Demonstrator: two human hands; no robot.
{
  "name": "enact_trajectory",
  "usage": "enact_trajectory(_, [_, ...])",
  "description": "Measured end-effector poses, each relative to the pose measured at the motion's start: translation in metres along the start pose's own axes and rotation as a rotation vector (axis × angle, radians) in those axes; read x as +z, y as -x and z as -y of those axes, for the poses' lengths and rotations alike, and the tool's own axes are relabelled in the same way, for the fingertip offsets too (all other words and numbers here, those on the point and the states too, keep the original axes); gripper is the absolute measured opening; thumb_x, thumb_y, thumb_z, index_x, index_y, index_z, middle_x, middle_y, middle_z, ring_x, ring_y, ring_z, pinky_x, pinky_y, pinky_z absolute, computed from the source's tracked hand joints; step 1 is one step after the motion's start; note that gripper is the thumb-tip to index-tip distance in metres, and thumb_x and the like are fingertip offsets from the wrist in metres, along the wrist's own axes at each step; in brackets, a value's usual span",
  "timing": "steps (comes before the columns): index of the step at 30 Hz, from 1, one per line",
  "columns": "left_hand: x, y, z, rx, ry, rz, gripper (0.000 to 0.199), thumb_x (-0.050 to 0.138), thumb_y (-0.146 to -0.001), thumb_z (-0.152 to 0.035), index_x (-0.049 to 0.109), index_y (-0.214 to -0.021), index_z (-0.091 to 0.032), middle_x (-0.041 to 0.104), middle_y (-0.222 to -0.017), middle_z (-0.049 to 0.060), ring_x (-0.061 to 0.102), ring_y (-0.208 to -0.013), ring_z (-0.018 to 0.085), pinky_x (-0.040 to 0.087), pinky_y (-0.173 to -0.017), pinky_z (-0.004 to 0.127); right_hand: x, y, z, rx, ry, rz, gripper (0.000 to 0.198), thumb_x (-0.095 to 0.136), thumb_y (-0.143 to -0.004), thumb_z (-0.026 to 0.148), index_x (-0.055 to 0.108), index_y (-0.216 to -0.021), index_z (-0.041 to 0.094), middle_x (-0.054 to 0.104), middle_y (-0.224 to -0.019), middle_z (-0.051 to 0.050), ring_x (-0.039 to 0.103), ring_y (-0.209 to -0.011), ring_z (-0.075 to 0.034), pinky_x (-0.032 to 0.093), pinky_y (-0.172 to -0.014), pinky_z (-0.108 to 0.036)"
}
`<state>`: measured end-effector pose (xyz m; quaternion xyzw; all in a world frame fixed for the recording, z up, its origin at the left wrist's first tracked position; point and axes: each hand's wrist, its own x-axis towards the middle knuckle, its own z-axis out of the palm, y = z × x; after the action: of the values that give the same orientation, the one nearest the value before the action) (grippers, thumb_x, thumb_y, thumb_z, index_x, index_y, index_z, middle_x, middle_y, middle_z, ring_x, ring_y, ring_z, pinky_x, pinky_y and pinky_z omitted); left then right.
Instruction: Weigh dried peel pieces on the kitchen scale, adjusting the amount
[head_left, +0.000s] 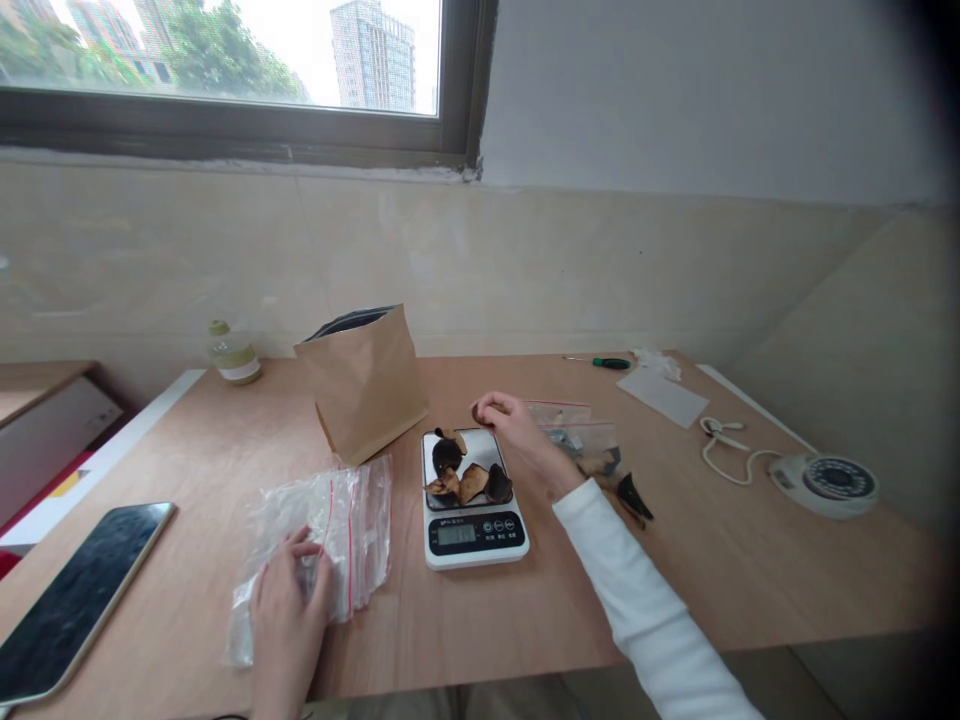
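Observation:
A small digital kitchen scale (474, 530) stands on the wooden table (750, 570), with several dark and tan dried pieces (469, 478) on its steel plate. My right hand (514, 430) hovers over the far edge of the scale, fingertips pinched on a small dark dried piece (478, 411). My left hand (289, 600) rests flat on a stack of clear zip bags (337, 520) with red seal lines, left of the scale. An open brown paper bag (364, 385) stands behind the scale.
A phone (79, 595) lies at the left edge. A small bottle (234, 352) stands at the back left. More zip bags with dried pieces (592, 450) lie right of the scale. A screwdriver (609, 363), a white card (664, 396) and a round white device (825, 483) with cord sit at right.

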<state>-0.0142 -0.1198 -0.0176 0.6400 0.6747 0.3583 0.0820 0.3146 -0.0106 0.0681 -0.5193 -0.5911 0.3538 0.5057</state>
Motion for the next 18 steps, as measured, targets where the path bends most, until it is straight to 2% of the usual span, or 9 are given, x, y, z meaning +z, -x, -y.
enact_trajectory(3, [0.0,0.0,0.001,0.0,-0.004,-0.001,0.033,0.042,-0.083,-0.052,0.054,-0.09,-0.022,0.064,-0.124,0.014,0.052,-0.125,0.036,0.039,-0.102,0.055,0.014,-0.017,0.001,0.011,0.05,0.101,0.021,0.05,-0.079,0.034,0.058,-0.067,0.019,0.059,-0.067,0.0,0.052,-0.06,-0.013,0.04,-0.055,-0.025])
enact_trajectory(7, [0.0,0.001,0.002,-0.002,0.003,0.002,0.032,0.042,-0.084,-0.051,0.053,-0.09,-0.022,0.063,-0.124,0.014,0.053,-0.123,0.035,0.04,-0.101,0.055,0.027,-0.019,0.011,-0.033,0.19,0.107,0.022,0.067,-0.076,0.039,0.065,-0.072,0.018,0.061,-0.075,-0.002,0.056,-0.077,-0.017,0.043,-0.073,-0.029])
enact_trajectory(9, [-0.001,0.001,0.002,-0.002,0.006,0.01,0.032,0.042,-0.083,-0.051,0.054,-0.09,-0.022,0.063,-0.124,0.014,0.054,-0.123,0.035,0.039,-0.101,0.055,0.033,-0.015,0.017,-0.078,0.396,0.103,0.023,0.072,-0.075,0.039,0.066,-0.075,0.017,0.06,-0.084,-0.005,0.056,-0.084,-0.019,0.043,-0.079,-0.032])
enact_trajectory(11, [-0.001,0.001,0.001,-0.009,0.001,0.019,0.032,0.042,-0.083,-0.051,0.054,-0.09,-0.022,0.063,-0.124,0.013,0.053,-0.123,0.035,0.039,-0.101,0.055,0.038,-0.012,0.022,-0.103,0.655,0.124,0.025,0.075,-0.075,0.038,0.066,-0.081,0.016,0.058,-0.093,-0.009,0.058,-0.085,-0.021,0.044,-0.078,-0.033])
enact_trajectory(13, [-0.002,0.0,0.0,-0.018,0.0,0.021,0.032,0.042,-0.083,-0.051,0.054,-0.089,-0.022,0.064,-0.124,0.013,0.054,-0.123,0.035,0.039,-0.101,0.054,0.04,-0.012,0.022,-0.099,0.813,0.152,0.022,0.075,-0.077,0.033,0.066,-0.084,0.014,0.057,-0.099,-0.012,0.059,-0.085,-0.022,0.046,-0.077,-0.033])
enact_trajectory(16, [-0.003,0.0,-0.002,-0.026,0.005,0.025,0.032,0.042,-0.083,-0.052,0.054,-0.089,-0.022,0.063,-0.124,0.013,0.054,-0.122,0.034,0.039,-0.101,0.054,0.037,-0.016,0.014,-0.088,0.857,0.164,0.009,0.068,-0.082,0.023,0.066,-0.08,0.015,0.058,-0.096,-0.011,0.06,-0.084,-0.02,0.045,-0.077,-0.03])
enact_trajectory(18, [-0.003,-0.001,-0.003,-0.034,0.002,0.03,0.032,0.042,-0.083,-0.051,0.054,-0.09,-0.022,0.063,-0.125,0.013,0.054,-0.122,0.035,0.038,-0.101,0.054,0.031,-0.02,0.007,-0.084,0.854,0.159,0.008,0.065,-0.084,0.02,0.067,-0.077,0.016,0.059,-0.092,-0.009,0.06,-0.083,-0.018,0.045,-0.077,-0.028])
